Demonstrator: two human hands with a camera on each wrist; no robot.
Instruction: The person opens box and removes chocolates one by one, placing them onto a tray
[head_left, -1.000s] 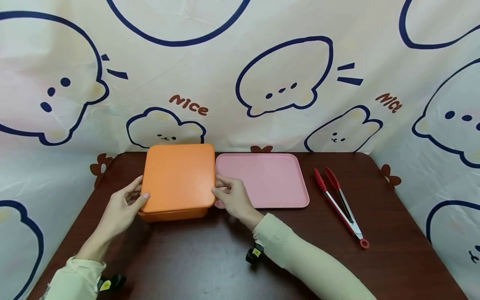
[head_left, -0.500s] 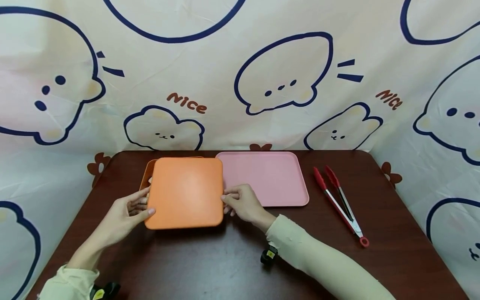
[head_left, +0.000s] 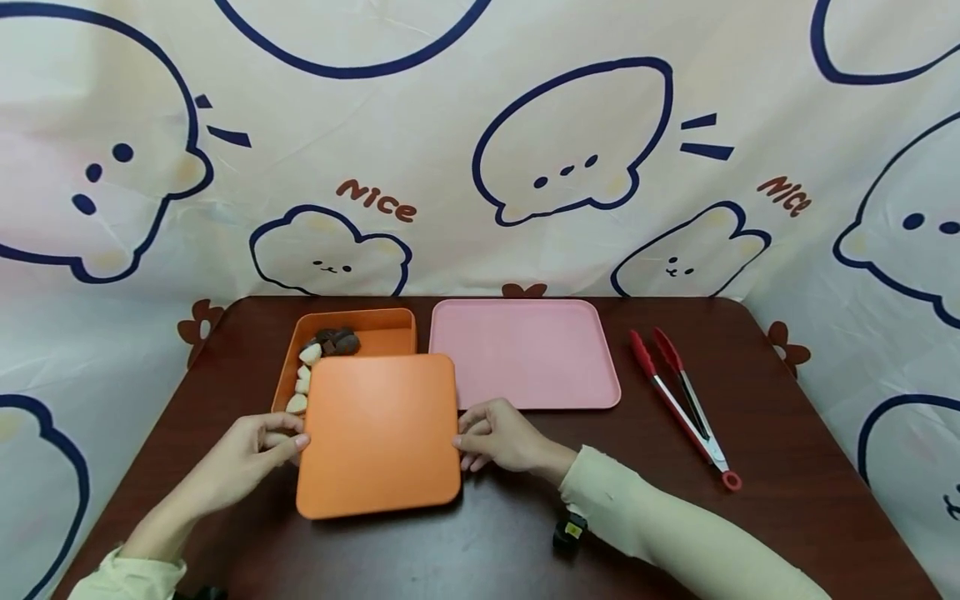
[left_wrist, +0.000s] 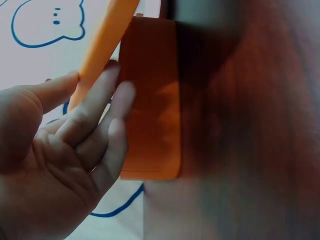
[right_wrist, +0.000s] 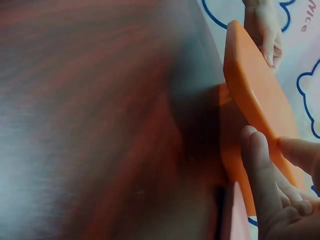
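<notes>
An orange square lid [head_left: 378, 437] is held level between both hands, in front of and partly over an orange box [head_left: 405, 333]. My left hand [head_left: 243, 458] pinches its left edge, thumb on top and fingers beneath; the left wrist view shows this grip on the lid's rim [left_wrist: 102, 47]. On the opposite edge my right hand [head_left: 506, 437] pinches it the same way, as the right wrist view also shows. Inside the box, dark brown pieces [head_left: 337, 342] lie at the back and several pale cream pieces [head_left: 303, 379] along the left wall. The lid hides the box's front part.
A pink rectangular tray [head_left: 525, 354] lies right of the box, close beside it. Farther right are red-and-silver tongs [head_left: 686, 412] with their arms spread. The dark brown table [head_left: 525, 533] meets a patterned cloth backdrop [head_left: 435, 150] at its back edge.
Both hands have lifted the lid off the box and drawn it toward the front and slightly right. The box's back part and its contents now show.
</notes>
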